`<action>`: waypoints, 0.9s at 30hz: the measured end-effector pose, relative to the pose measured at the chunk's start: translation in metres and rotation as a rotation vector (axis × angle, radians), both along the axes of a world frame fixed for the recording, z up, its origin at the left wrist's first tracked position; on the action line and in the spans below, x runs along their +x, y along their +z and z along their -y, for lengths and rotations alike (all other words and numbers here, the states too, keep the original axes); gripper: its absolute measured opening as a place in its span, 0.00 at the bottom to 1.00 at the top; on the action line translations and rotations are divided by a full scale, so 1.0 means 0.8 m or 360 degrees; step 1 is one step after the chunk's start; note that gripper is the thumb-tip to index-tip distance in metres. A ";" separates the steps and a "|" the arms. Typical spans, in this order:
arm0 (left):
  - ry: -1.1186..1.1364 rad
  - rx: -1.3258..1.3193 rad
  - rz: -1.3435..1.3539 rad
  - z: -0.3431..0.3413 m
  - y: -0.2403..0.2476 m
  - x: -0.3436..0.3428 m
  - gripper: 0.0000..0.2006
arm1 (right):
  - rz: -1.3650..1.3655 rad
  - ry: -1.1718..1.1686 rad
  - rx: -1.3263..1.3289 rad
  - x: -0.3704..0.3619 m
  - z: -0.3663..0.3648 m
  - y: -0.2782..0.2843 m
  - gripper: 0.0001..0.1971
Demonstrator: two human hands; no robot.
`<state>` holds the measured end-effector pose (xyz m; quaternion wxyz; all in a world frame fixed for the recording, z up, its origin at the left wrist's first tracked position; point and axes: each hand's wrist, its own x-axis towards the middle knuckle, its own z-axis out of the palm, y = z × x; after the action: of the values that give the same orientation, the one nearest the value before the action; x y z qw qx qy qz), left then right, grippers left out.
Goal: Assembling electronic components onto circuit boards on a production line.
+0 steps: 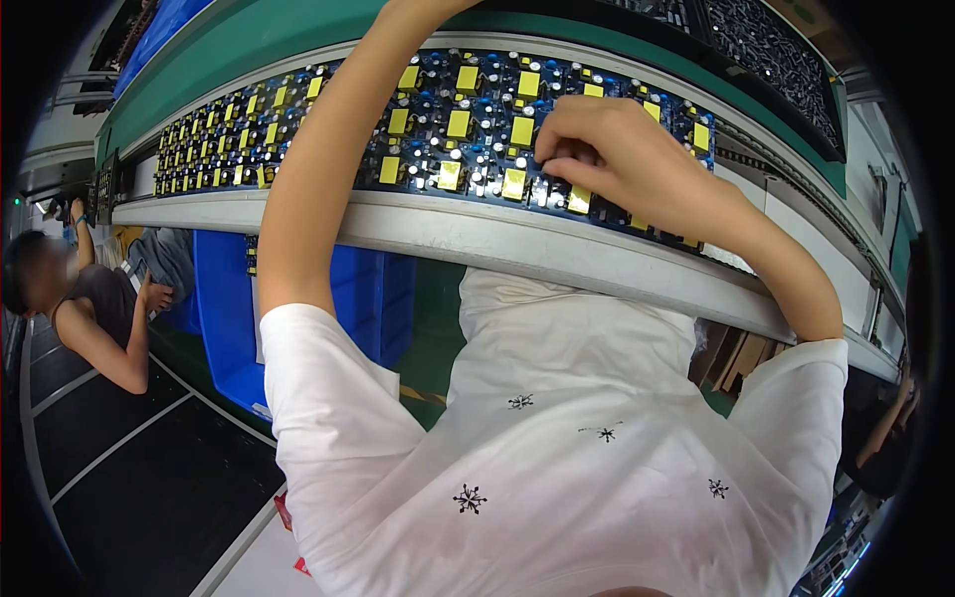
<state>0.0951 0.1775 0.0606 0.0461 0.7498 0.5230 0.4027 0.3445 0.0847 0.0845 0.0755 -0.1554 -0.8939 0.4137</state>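
A long line with pale metal rails (448, 224) runs across in front of me, curving from the left side down to the right. Behind it stretches a green desk surface (249, 55). My white shirt (597, 468), dotted with dark snowflake-like motifs (470, 499), fills much of the lower middle. Between the rails lie the blue circuit boards (429, 129), side by side in a long row, their components facing up.

To my left, a blue bin (229, 333) stands below the near rail, and farther out a co-worker (104, 308) in a dark sleeveless top is beside the line. At the upper right, a black tray (839, 134) is heaped with small metallic parts (771, 75). Some brown cardboard (741, 360) shows under the rail, between my shirt and my right sleeve.

My left arm (328, 149) crosses over the boards and leaves at the upper edge; my left grip is outside the view, so I cannot tell its state. My right grip (622, 154) is over the right-hand part of the row, fingers curled and thumb brought near the forefinger; I cannot tell whether anything is pinched there. Just left of those fingertips sits a yellow block (522, 131), with tiny pale and blue components (479, 159) around it.
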 end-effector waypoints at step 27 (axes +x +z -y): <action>-0.0175 -0.0393 -0.0449 -0.030 -0.005 -0.003 0.12 | -0.0069 0.0014 0.0628 0.002 0.018 -0.017 0.07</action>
<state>0.0930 0.2015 0.0567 0.0860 0.8149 0.5279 0.2233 0.3463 0.0704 0.0709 0.1219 -0.1248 -0.9565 0.2339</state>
